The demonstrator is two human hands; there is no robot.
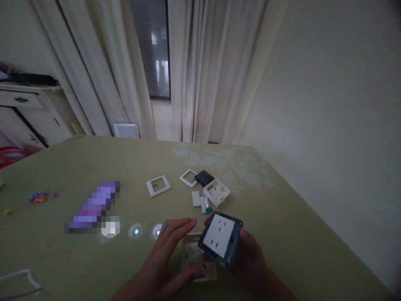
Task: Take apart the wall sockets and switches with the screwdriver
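My right hand [253, 255] grips a wall socket [218, 235] with a white face of plug slots and a dark grey frame, tilted toward me. Below and left of it, a white mounting box [199, 263] lies on the table, partly hidden by the socket and my hands. My left hand [166, 255] reaches over the box's left side with fingers stretched and thumb apart. Its thumb overlaps the box; whether it touches, I cannot tell. Beyond the hands lies a screwdriver [206, 207] with a green handle, beside two white rectangular plates [196, 199].
Farther back sit a second white box [217, 191], a dark socket part [204, 178] and two white cover frames [158, 192] [184, 180]. A blurred-out purple object [95, 205] and small colourful pieces [40, 196] are on the left of the table [282, 234]. A wall borders the right.
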